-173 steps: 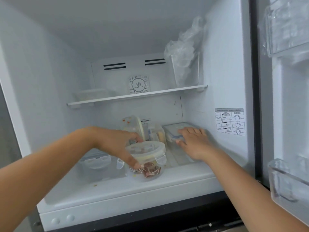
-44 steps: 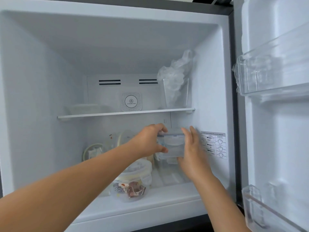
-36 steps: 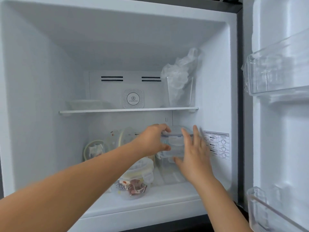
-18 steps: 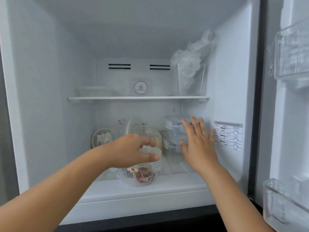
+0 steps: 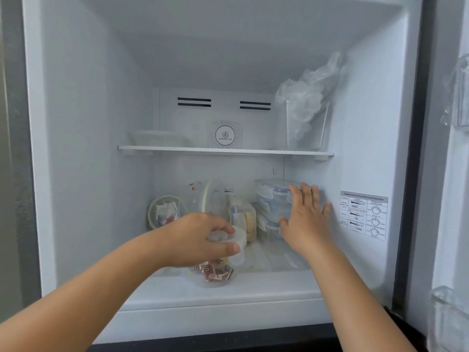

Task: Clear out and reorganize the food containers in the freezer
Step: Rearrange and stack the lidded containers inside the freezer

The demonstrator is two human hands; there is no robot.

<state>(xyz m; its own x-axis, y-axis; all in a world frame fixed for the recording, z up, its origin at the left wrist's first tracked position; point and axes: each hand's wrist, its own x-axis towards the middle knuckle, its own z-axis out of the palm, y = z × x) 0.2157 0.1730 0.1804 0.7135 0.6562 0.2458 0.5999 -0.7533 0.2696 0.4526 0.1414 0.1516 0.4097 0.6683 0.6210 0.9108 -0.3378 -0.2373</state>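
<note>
My left hand (image 5: 200,240) grips the lid of a round clear container (image 5: 218,273) with a "PEANUTS" label, standing at the front of the freezer floor. My right hand (image 5: 307,219), fingers straight, presses against the front of a rectangular clear container (image 5: 271,194) with a blue seal. That container is stacked on another rectangular one (image 5: 269,224) at the right. Behind the left hand lean a tilted round container (image 5: 210,196), a small tub (image 5: 166,212) on its side and a box with pale food (image 5: 246,219).
A shelf (image 5: 225,150) crosses the freezer above. On it are a flat tray (image 5: 157,138) at the left and a clear bin stuffed with plastic bags (image 5: 307,115) at the right. A settings sticker (image 5: 363,214) is on the right wall. Door racks (image 5: 454,321) hang at the right.
Both hands set the rectangular container on top of the other one. Then my left hand let go and dropped onto the round peanuts container, while my right hand stayed flat against the stack.
</note>
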